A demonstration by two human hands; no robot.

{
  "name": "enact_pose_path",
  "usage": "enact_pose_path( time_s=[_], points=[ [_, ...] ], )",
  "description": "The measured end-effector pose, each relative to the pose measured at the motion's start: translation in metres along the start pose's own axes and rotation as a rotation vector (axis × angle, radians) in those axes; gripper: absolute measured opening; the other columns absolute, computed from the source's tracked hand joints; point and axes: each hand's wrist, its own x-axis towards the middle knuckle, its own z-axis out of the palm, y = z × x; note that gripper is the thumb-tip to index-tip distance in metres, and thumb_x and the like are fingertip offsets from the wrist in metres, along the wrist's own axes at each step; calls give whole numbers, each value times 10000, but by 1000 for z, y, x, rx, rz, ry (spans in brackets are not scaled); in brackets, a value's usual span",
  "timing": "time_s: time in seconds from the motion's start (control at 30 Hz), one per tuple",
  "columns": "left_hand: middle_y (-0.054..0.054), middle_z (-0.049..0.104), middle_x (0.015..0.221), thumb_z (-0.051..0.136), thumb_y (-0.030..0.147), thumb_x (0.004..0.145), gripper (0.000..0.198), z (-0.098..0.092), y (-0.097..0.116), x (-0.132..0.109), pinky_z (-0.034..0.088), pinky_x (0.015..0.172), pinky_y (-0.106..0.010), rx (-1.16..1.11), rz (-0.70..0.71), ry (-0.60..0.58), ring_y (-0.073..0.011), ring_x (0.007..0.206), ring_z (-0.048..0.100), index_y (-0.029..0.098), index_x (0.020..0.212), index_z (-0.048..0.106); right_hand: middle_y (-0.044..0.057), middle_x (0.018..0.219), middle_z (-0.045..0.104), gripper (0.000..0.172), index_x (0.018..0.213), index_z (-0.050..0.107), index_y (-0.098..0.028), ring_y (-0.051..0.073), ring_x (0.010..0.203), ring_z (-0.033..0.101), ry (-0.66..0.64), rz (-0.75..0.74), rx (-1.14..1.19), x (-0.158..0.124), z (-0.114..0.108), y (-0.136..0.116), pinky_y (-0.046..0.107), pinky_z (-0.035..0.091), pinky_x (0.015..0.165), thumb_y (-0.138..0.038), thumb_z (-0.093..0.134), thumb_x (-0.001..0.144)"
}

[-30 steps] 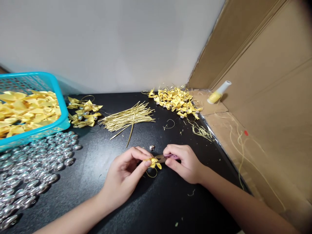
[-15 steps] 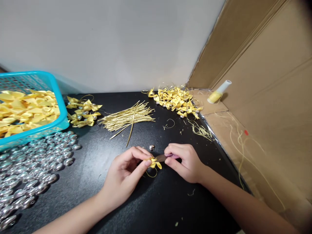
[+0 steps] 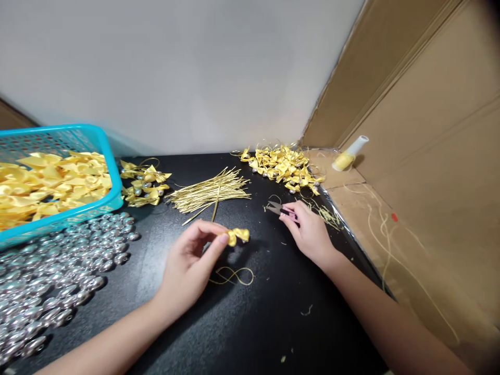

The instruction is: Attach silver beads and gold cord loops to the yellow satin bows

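Observation:
Between thumb and fingertips my left hand [image 3: 193, 258] pinches a yellow ribbon bow [image 3: 237, 236], held a little above the black table. Below it a thin gold cord [image 3: 234, 276] curls in a loop shape; whether it joins the bow I cannot tell. Further right, my right hand [image 3: 308, 226] is closed around small thread snips [image 3: 282, 210] with a pinkish-purple handle. Their blades stand apart and point left, near some thread scraps. Behind my left hand lies a bundle of gold cords [image 3: 211, 192].
A turquoise basket [image 3: 113, 179] of yellow bows stands at left, with many silver beads [image 3: 74, 281] in front. Finished-looking bows with beads [image 3: 145, 182] lie beside it, and a larger pile [image 3: 283, 165] sits at the back. A thread spool [image 3: 349, 154] stands on cardboard at right.
My right hand has moved up and right with the snips, away from the bow. My left hand has lifted the bow slightly up and left. The view has shifted a little.

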Motion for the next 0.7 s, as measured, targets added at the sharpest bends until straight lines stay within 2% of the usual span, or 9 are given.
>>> enact_pose_path(
  time_s=[0.07, 0.17, 0.27, 0.37, 0.47, 0.57, 0.63, 0.7],
  points=[
    [11, 637, 734, 665, 248, 809, 94, -5, -4, 9, 491, 608, -218, -61, -77, 114, -118, 652, 595, 186, 852, 609, 90, 975, 615, 160, 1023, 606, -186, 222, 848, 610, 18, -7, -82, 4, 4, 7, 361, 494, 769, -285, 538, 918],
    [20, 631, 746, 663, 270, 803, 176, -12, -16, 19, 495, 624, -211, -267, -171, 174, -125, 709, 635, 199, 944, 586, 103, 996, 585, 158, 992, 664, -165, 239, 928, 565, 92, 12, -158, 6, 9, 14, 367, 470, 825, -255, 592, 883],
    [45, 615, 703, 674, 267, 770, 226, -16, -27, 25, 495, 635, -219, -304, -170, 167, -120, 675, 636, 215, 974, 590, 99, 971, 588, 180, 963, 716, -180, 266, 938, 524, 132, 53, -199, 7, 10, 18, 398, 437, 824, -294, 648, 841],
    [7, 650, 687, 701, 263, 689, 140, -16, -34, 27, 495, 614, -249, -282, -168, 116, -135, 614, 620, 164, 772, 649, 75, 908, 608, 204, 960, 738, -204, 260, 890, 520, 141, 102, -225, 9, 11, 20, 399, 405, 786, -336, 646, 834],
    [-4, 653, 643, 695, 271, 670, 129, -14, -38, 28, 491, 621, -265, -273, -148, 100, -143, 602, 606, 152, 715, 677, 67, 922, 621, 221, 989, 734, -212, 255, 916, 523, 132, 121, -244, 10, 11, 19, 384, 381, 782, -330, 618, 842],
    [-6, 656, 673, 741, 321, 654, 216, -14, -42, 31, 489, 630, -269, -260, -109, 114, -134, 608, 596, 141, 759, 684, 93, 980, 623, 245, 1033, 714, -184, 276, 957, 509, 117, 109, -266, 9, 8, 12, 398, 365, 793, -286, 588, 849],
    [-7, 664, 726, 782, 311, 643, 292, -14, -46, 34, 498, 653, -276, -235, -86, 118, -140, 649, 608, 135, 853, 680, 123, 1045, 610, 255, 1061, 693, -161, 292, 1000, 488, 101, 69, -275, 7, 5, 0, 422, 349, 829, -250, 564, 860],
    [-27, 672, 836, 763, 295, 718, 320, -15, -49, 36, 522, 704, -308, -194, -75, 112, -157, 731, 628, 128, 969, 657, 125, 1080, 604, 227, 1045, 688, -169, 283, 1038, 475, 40, -25, -265, 4, 4, -17, 426, 327, 876, -232, 548, 877]
  ],
)
